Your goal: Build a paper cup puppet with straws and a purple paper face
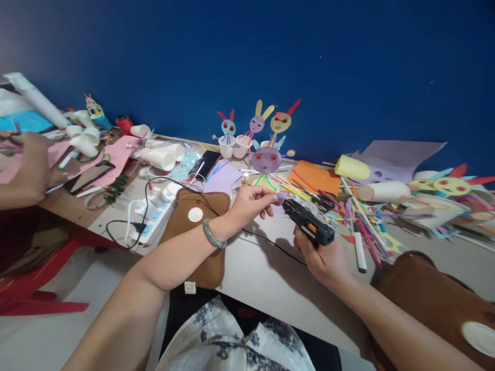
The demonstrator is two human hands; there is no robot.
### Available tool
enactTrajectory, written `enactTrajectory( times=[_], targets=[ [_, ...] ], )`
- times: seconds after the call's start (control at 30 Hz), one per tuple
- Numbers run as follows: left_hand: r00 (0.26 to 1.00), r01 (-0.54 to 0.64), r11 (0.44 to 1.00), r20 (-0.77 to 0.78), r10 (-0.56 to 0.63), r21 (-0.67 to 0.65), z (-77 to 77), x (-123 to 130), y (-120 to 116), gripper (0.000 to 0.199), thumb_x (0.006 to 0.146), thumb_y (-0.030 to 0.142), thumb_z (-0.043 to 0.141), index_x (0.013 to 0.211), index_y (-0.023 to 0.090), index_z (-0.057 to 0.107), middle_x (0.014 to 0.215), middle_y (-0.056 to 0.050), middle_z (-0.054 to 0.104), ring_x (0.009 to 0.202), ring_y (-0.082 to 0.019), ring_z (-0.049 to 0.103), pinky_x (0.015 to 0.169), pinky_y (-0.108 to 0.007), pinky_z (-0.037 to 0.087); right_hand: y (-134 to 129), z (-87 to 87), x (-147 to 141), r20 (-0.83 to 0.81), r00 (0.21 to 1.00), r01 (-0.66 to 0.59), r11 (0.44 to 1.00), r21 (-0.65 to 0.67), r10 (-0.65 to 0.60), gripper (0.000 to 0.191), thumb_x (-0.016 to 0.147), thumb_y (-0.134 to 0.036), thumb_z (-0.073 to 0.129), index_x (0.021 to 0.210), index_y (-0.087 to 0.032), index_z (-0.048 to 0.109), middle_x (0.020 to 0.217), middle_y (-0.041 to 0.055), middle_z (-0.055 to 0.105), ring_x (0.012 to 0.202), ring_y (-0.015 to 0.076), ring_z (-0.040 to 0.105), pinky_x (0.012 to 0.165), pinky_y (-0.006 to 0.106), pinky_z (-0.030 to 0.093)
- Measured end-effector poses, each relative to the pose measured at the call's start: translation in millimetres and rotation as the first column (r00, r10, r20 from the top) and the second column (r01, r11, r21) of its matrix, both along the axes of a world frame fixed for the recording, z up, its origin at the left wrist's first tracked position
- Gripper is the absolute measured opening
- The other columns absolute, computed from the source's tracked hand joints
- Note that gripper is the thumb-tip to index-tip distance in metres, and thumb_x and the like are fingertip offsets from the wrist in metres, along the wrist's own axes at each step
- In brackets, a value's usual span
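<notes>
My right hand (323,257) is wrapped round the grip of a black glue gun (309,224), its nozzle pointing up and left. Close to that nozzle, my left hand (253,201) pinches a small purple paper piece (281,196) between thumb and fingers. Whether nozzle and paper touch, I cannot tell. Just behind stands a purple paper face (266,159) with orange eyes and green legs. Three more paper figures, with a blue face (228,128), a lilac face (257,123) and a tan face (280,122), rise from white paper cups (226,147).
A power strip (158,216) with cords and a brown pouch (211,263) lie left of centre. Pens, scissors (324,201) and an orange sheet (315,178) are spread to the right. Another brown pouch (433,304) sits at the near right. At far left shows another person's arm (29,170).
</notes>
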State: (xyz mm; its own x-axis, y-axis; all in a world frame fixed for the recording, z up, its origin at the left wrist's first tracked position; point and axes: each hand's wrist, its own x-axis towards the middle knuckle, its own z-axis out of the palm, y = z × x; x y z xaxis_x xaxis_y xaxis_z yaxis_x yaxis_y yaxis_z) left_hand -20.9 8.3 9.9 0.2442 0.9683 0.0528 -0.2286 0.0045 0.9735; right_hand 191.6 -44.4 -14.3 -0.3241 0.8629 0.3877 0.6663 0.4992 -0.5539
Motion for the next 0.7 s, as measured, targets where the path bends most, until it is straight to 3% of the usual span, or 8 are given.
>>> enactTrajectory(
  times=[0.33,0.7],
  targets=[
    [1.0,0.001,1.0,-0.014,-0.001,-0.007,2.2,-0.4,-1.5,0.026,0.079,0.035,0.075,0.079,0.01,0.068,0.057,0.0,0.064,0.047,-0.006,0.055,0.045,-0.018,0.042,-0.5,-2.2,0.4,0.006,1.0,0.018,0.999,-0.029,-0.018,0.037,0.101,-0.044,0.041,0.072,-0.023,0.051,0.07,0.007,0.06,0.065,0.022,0.057,0.063,0.038,0.046],
    [1.0,0.006,1.0,0.004,-0.006,0.027,-1.5,0.1,-0.1,0.03,0.077,0.039,0.076,0.077,0.011,0.068,0.054,0.001,0.062,0.047,-0.007,0.056,0.044,-0.017,0.041,-1.2,2.2,-2.1,-0.007,0.999,0.034,0.999,0.012,-0.034,0.029,0.099,-0.045,0.046,0.082,-0.023,0.056,0.07,0.0063,0.06,0.068,0.0235,0.06,0.061,0.037,0.049]
  ],
)
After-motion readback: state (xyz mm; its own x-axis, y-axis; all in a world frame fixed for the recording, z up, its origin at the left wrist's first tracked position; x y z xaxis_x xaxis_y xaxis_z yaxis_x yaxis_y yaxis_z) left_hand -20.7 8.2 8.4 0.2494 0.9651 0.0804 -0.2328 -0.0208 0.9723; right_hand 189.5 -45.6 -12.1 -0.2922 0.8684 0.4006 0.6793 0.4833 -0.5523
